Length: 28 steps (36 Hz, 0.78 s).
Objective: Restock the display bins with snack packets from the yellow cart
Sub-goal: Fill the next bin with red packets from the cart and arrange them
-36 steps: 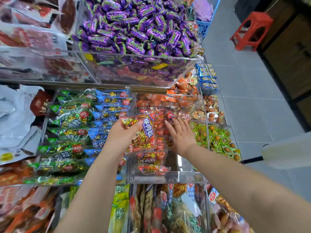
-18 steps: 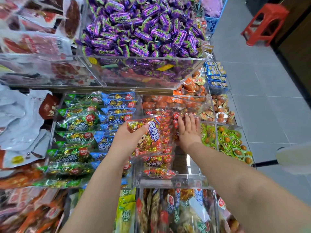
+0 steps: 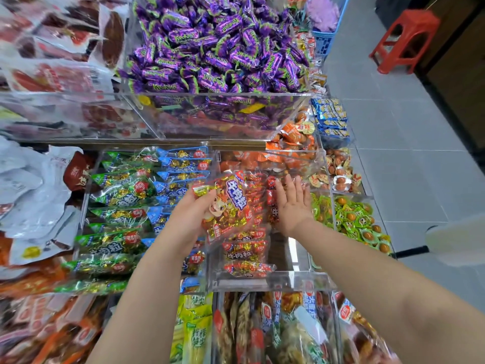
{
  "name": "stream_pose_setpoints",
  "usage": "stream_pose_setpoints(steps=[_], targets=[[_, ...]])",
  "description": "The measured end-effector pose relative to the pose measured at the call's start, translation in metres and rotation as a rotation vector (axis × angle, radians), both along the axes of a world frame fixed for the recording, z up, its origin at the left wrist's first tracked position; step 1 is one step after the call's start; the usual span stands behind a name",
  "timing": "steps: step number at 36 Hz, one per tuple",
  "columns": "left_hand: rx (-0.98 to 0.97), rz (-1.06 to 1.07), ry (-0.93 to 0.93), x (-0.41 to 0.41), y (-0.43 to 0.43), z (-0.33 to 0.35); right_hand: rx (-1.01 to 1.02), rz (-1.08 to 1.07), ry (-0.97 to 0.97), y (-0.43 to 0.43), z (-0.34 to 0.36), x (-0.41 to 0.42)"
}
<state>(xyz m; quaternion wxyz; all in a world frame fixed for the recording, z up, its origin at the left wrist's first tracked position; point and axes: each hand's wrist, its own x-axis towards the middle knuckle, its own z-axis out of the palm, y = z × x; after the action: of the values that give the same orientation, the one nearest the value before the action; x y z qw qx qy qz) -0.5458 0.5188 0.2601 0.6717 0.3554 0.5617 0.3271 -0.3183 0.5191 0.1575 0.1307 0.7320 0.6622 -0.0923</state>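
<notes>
Centre frame, our left hand (image 3: 190,219) grips the red packet (image 3: 232,203), long axis up-frame; just right, our right hand (image 3: 292,204), fingers straight, presses the clear bin's (image 3: 288,281) row (image 3: 245,254).

The left hand (image 3: 187,219) held a snack packet (image 3: 231,203) over the far half of the middle bin (image 3: 262,283). Just right of it, the right hand (image 3: 294,206) reached into the same bin, flat against a row of packets (image 3: 245,254) running from near to far along the bin's left side. Left of that bin lay two columns of packets (image 3: 136,214). To its right sat a heap of small sealed cups (image 3: 354,222). Behind and above stood a raised bin (image 3: 236,119), piled with wrapped candies (image 3: 217,48). Nearer than the middle bin, upright packets (image 3: 194,329) stood in lower bins. On the floor far to the right stood a stool (image 3: 404,40), with a basket (image 3: 325,40) between it and the candies.
</notes>
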Motion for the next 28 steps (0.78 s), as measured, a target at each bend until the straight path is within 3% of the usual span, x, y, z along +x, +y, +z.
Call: stream_pose_setpoints(steps=[2, 4, 6, 7, 11, 12, 15, 18, 20, 22, 25, 28], targets=[[0.0, 0.043, -0.097, 0.0, 0.0, 0.001, 0.157, -0.045, 0.313, -0.001, 0.015, -0.002], [0.006, 0.061, -0.216, 0.002, -0.001, 0.002, 0.278, -0.188, 0.8, -0.006, 0.039, -0.005], [-0.025, 0.087, -0.365, 0.008, -0.003, 0.003, 0.182, -0.363, 1.309, -0.014, 0.069, -0.012], [-0.042, 0.084, -0.416, 0.013, -0.004, 0.002, 0.116, -0.396, 1.446, -0.017, 0.078, -0.012], [-0.044, -0.063, -0.397, 0.026, -0.011, 0.003, 0.023, -0.314, 1.414, -0.02, 0.1, -0.007], [-0.015, -0.124, -0.295, 0.028, -0.012, 0.003, -0.012, -0.342, 1.41, -0.02, 0.104, -0.004], [0.237, -0.242, 0.26, 0.029, -0.014, -0.001, -0.112, -0.363, 1.307, -0.022, 0.114, 0.007], [0.559, -0.147, 0.615, 0.023, -0.014, -0.007, 0.036, -0.39, 1.175, -0.021, 0.126, 0.023], [0.694, -0.145, 0.951, 0.015, -0.009, -0.012, 0.17, -0.406, 1.034, -0.018, 0.131, 0.036], [0.661, -0.251, 1.221, 0.009, -0.006, -0.017, 0.18, -0.355, 0.827, -0.014, 0.13, 0.043], [0.535, -0.427, 1.388, 0.008, -0.006, -0.028, 0.07, -0.154, 0.439, -0.012, 0.125, 0.035], [0.52, -0.464, 1.452, 0.01, -0.005, -0.035, -0.063, 0.009, 0.152, -0.012, 0.111, 0.017]])
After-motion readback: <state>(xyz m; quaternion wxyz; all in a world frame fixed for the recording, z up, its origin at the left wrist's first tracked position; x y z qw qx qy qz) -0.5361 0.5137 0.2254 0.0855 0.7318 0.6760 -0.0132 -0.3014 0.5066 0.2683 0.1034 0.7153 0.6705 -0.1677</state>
